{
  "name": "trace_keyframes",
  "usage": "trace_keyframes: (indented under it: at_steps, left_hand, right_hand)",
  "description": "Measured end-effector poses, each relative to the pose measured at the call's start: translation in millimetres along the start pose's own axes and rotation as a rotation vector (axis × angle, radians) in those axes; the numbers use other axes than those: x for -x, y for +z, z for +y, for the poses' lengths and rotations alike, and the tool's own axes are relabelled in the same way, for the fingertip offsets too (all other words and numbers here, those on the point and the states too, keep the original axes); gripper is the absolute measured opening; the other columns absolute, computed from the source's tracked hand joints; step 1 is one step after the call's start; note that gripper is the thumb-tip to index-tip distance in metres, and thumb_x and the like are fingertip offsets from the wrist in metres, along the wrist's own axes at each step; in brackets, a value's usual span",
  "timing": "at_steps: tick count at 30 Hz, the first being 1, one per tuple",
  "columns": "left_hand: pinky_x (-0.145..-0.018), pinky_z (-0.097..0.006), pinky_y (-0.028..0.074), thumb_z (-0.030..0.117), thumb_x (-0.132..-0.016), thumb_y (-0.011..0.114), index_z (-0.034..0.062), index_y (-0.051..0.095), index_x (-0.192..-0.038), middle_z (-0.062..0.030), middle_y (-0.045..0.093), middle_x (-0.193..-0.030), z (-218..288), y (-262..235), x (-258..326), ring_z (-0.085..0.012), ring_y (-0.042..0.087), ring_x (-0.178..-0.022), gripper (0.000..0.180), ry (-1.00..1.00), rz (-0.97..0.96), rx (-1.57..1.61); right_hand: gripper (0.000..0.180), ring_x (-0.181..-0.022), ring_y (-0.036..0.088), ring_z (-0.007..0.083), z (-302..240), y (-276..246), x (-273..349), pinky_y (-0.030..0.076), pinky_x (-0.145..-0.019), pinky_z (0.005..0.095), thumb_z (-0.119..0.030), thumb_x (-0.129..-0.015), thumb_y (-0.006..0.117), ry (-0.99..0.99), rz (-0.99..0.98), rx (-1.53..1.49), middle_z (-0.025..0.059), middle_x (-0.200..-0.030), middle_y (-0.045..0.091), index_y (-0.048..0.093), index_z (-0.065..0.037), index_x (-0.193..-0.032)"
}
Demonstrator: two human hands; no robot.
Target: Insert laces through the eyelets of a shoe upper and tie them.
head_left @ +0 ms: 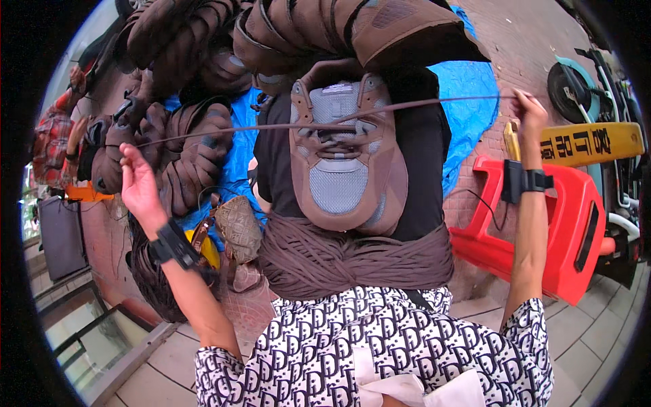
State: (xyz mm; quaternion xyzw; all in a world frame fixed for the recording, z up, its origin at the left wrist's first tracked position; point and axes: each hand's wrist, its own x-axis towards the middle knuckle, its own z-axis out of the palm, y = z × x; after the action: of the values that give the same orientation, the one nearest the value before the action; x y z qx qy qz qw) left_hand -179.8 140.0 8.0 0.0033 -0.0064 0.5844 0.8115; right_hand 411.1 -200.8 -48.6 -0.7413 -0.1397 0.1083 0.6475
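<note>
Between raised hands, brown lace (271, 127) was stretched taut, long axis running side to side through eyelets of brown shoe (347, 156) on lap; left hand (137, 184) pinched one end, right hand (528, 112) gripped other, shoe sat midway, slightly nearer right

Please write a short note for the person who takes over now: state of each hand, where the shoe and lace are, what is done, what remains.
Left hand: shut on one end of the brown lace, pulled out to the left.
Right hand: shut on the other end, pulled out to the right.
The brown shoe lies on the lap, against the black cloth, above a bundle of brown laces.
Done: the lace passes through the shoe's eyelets and is stretched taut.
Left: the upper eyelets look unlaced; nothing is tied.
</note>
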Motion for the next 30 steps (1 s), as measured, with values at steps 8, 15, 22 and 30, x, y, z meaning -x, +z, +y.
trace_keyframes:
  at_steps: [8,15,22,30]
  left_hand:
    - [-0.091,-0.039,0.044,-0.001,-0.087,0.038,-0.0134,0.045,-0.1,-0.0254,0.053,-0.106,55,-24,-54,-0.0336,0.051,-0.103,0.019,-0.127,-0.073,-0.409]
    - [-0.081,-0.03,0.049,0.003,-0.086,0.05,-0.0041,0.051,-0.101,-0.0159,0.058,-0.1,20,-10,-62,-0.0225,0.058,-0.092,0.017,0.183,-0.035,-1.289]
    - [-0.074,-0.027,0.052,0.008,-0.085,0.053,-0.0039,0.051,-0.107,-0.0129,0.059,-0.097,30,12,-62,-0.0191,0.06,-0.084,0.025,0.116,-0.011,-1.316]
    - [-0.076,-0.027,0.047,0.012,-0.086,0.052,-0.0006,0.049,-0.111,-0.0077,0.058,-0.096,-19,7,-45,-0.0165,0.057,-0.086,0.028,-0.066,-0.018,-1.308]
  right_hand:
    - [0.017,-0.056,0.048,0.0086,33,-56,-30,0.035,-0.047,0.0193,-0.018,-0.081,0.059,0.157,-0.089,-0.342,0.0046,-0.074,0.059,0.06,-0.002,-0.088]
    - [0.015,-0.052,0.041,0.0071,19,-47,-33,0.029,-0.043,0.0183,-0.013,-0.085,0.052,0.3,-0.341,-0.845,0.0063,-0.088,0.061,0.056,-0.001,-0.094]
    - [0.018,-0.049,0.041,0.0031,-55,33,51,0.027,-0.042,0.0172,-0.013,-0.074,0.059,-0.163,-0.518,0.227,-0.0004,-0.065,0.055,0.064,-0.002,-0.087]
    - [0.005,-0.059,0.054,0.0203,-88,165,176,0.045,-0.051,0.0299,-0.009,-0.063,0.056,-1.404,-0.808,0.469,0.0059,-0.065,0.051,0.052,-0.005,-0.063]
